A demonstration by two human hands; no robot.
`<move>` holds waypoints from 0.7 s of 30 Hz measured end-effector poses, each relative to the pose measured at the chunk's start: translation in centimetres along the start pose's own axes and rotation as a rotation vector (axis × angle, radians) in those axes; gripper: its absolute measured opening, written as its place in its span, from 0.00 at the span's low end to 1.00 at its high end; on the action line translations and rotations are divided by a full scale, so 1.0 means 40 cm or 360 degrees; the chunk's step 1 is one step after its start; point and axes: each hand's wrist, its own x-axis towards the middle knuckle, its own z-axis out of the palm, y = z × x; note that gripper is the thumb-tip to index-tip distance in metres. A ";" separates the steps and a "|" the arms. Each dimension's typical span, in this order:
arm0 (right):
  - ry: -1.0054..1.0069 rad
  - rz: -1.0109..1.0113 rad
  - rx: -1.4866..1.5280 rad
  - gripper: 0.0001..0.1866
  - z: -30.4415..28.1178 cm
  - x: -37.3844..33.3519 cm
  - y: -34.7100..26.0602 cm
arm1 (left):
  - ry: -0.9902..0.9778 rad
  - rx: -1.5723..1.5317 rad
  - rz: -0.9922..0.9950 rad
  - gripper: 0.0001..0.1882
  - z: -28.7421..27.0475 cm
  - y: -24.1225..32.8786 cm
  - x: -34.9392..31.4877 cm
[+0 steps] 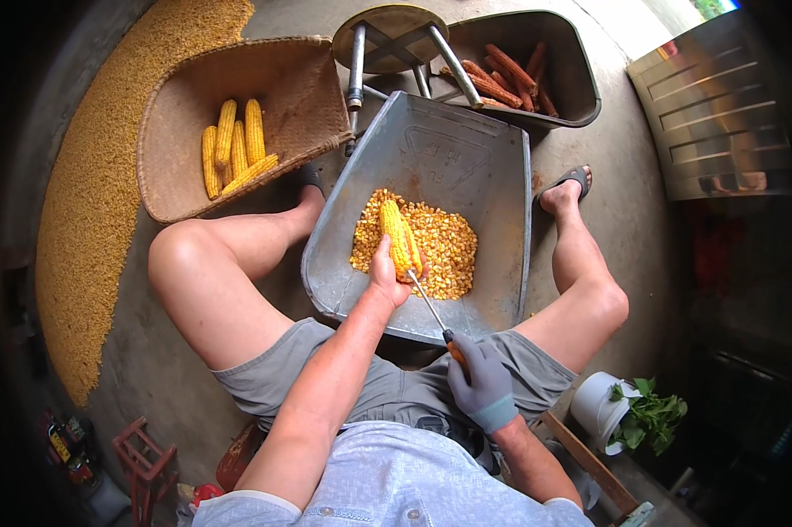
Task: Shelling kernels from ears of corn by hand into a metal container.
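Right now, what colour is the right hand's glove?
The glove is grey with a teal cuff, seen in the head view.

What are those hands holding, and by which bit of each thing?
The left hand holds a yellow ear of corn near its lower end; the gloved right hand holds a screwdriver by its handle.

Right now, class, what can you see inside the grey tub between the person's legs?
Inside the grey tub, loose yellow kernels lie in a pile. The left hand holds an ear of corn above them, hiding some; the tub's bottom under the pile cannot be seen.
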 end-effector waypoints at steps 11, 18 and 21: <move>0.0021 -0.0014 -0.0161 0.23 0.025 -0.004 0.006 | 0.0034 0.0175 0.0033 0.32 0.002 0.000 -0.004; 0.0269 0.0031 0.0127 0.20 0.091 -0.012 0.007 | 0.0207 0.0291 0.0135 0.31 0.008 -0.020 0.000; 0.0297 0.0112 0.0293 0.19 0.104 -0.009 0.007 | 0.0237 0.0437 0.0258 0.30 -0.016 -0.040 0.005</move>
